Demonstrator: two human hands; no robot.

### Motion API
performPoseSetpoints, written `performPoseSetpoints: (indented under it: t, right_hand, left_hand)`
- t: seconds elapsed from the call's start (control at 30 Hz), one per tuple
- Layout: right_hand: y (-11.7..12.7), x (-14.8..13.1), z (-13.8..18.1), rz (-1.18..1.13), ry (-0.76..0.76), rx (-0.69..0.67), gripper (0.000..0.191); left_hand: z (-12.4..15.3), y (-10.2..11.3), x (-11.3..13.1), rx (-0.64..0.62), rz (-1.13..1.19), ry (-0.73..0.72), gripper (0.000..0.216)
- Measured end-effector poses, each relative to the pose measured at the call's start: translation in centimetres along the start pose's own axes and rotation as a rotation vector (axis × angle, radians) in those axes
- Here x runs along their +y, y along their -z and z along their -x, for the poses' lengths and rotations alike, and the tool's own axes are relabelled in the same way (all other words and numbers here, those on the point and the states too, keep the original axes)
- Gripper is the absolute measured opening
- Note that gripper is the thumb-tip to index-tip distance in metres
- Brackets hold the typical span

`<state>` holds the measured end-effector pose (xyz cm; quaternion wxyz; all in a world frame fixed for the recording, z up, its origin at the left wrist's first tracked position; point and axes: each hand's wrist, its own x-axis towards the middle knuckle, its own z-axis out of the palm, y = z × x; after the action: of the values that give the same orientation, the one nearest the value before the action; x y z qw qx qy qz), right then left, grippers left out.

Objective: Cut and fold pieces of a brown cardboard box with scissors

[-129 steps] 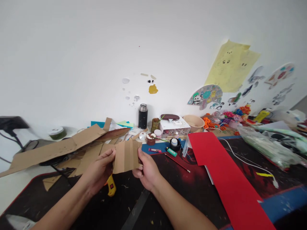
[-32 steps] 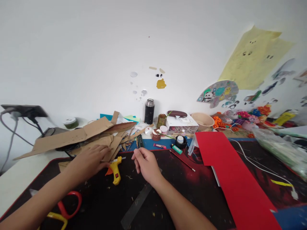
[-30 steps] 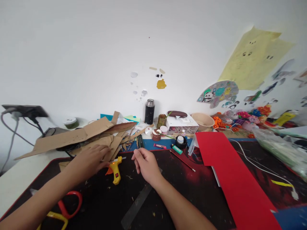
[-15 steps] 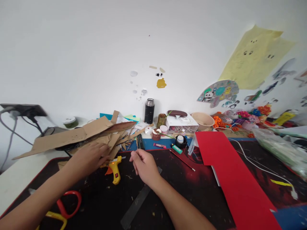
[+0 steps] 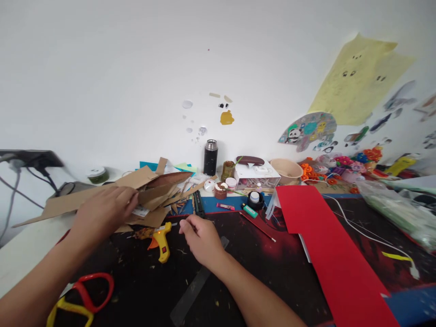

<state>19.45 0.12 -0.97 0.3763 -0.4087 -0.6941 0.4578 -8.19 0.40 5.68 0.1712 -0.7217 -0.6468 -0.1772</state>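
Cardboard scraps, a loose heap of flat brown cut-offs (image 5: 150, 195), sit left of centre in the frame, and my left hand (image 5: 102, 213) is clamped around a bunch of them. They look light and stiff but slidey, so I'd pinch near the stacked edges. My right hand (image 5: 200, 236) hovers half-curled, holding nothing, just right of the yellow glue gun (image 5: 161, 236) on the dark mat (image 5: 272, 263).

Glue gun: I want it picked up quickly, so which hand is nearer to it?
Right. The right hand lies just right of the glue gun; the left hand grips the cardboard pile up-left.
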Motion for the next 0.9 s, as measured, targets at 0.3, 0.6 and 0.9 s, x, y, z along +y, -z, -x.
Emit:
performPoseSetpoints:
  t: [0.3, 0.6, 0.9]
  right_hand:
    - [0.0, 0.1, -0.3, -0.222, -0.082, -0.018, 0.037]
    - [1.7, 0.6, -2.1, -0.599, -0.171, 0.148, 0.056]
    - [2.0, 0.8, -2.2, -0.591, -0.153, 0.122, 0.046]
  left_hand:
    - [-0.6, 0.6, 1.9, -0.083, 0.555, 0.417, 0.044]
    - [-0.8, 0.5, 5.9, -0.159, 0.883, 0.401, 0.044]
    - [0.5, -0.3, 6.6, -0.234, 1.070, 0.487, 0.051]
